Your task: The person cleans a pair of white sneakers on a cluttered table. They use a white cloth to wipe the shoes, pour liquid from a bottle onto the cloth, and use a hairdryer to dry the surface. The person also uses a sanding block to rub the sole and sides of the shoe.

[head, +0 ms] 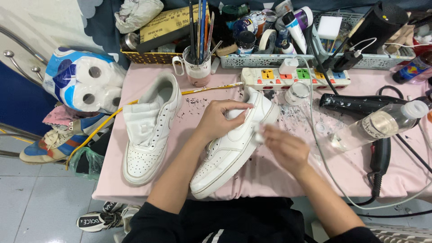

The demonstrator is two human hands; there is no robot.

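- A cluttered pink-covered bench (pixel 270 175) with paint flecks carries two white sneakers.
- The left hand (pixel 220 118) grips the nearer sneaker (pixel 229 150) at the front edge, steadying its heel.
- The right hand (pixel 285 148) pinches a small white pad (pixel 259 130) against its side; light, even strokes seem wise.
- The other sneaker (pixel 150 130) lies toward the left edge.

The sneaker (pixel 234 144) at centre is white with perforated toe dots, and so is its twin (pixel 148 130) at nine o'clock. The table cover (pixel 270 171) is pale pink (flecked with black crumbs). The tissue-roll pack (pixel 83 83) at ten o'clock is blue and white; the power strip (pixel 297 75) at twelve has yellow, red, green and blue sockets.
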